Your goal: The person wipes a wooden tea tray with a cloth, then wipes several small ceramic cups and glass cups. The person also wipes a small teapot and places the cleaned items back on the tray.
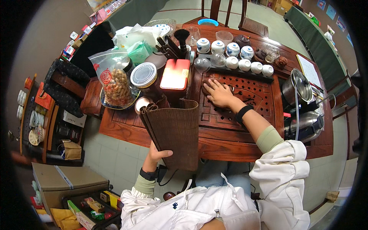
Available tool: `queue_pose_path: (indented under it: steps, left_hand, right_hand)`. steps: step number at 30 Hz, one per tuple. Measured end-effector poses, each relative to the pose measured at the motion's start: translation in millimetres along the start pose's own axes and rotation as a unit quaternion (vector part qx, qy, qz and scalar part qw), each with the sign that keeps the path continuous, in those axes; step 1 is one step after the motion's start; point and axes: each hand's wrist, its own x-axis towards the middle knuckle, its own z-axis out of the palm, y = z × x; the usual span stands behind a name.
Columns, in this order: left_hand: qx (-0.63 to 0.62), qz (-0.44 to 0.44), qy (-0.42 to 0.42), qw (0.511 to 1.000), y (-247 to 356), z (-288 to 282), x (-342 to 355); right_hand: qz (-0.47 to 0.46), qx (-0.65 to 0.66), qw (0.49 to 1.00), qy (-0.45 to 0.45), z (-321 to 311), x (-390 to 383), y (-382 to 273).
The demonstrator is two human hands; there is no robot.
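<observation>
My left hand [158, 154] is closed on the edge of a dark brown woven bamboo mat [172, 134], thumb on its face. The mat hangs upright over the table's front edge, cord ties at its top left corner. My right hand [219, 94] lies palm down, fingers stretched out, on the carved wooden tea tray [214, 119]. Under and beside its fingers shows a dark brown piece [207, 88], partly hidden; I cannot tell its kind. Small white cups [244, 65] and blue-and-white lidded jars [232, 50] stand in rows beyond that hand.
Left of the tray are a red-topped box [175, 74], a lidded jar [144, 75], a bag of nuts [116, 86] and black tea tools [170, 48]. On the right stand a steel kettle [306, 124] and a glass-lidded pot [301, 86]. Chairs [255, 27] are behind the table.
</observation>
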Motion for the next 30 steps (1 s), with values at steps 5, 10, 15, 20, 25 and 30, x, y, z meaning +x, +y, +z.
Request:
queue_pose_path:
  steps: [5,10,15,20,25,30]
  left_hand:
    - [0.018,0.055,0.006,0.998,-3,1,2]
    - [0.015,0.022,-0.003,1.000,-4,0,3]
    - [0.005,0.033,0.010,0.999,0,7,6]
    - [0.006,0.044,0.004,0.999,6,14,8]
    - [0.031,0.049,0.010,0.998,10,15,8]
    - [0.016,0.051,0.022,0.998,7,17,6]
  right_hand:
    - [-0.051,-0.004,0.999,-0.018,3,-23,-12]
    - [-0.129,0.004,0.991,-0.043,5,-52,-22]
    - [-0.192,0.010,0.979,-0.064,5,-76,-32]
    - [-0.229,0.061,0.968,-0.084,4,-96,-40]
    - [-0.220,0.128,0.959,-0.125,-9,-98,-31]
    - [-0.195,0.302,0.921,-0.147,-29,-112,27]
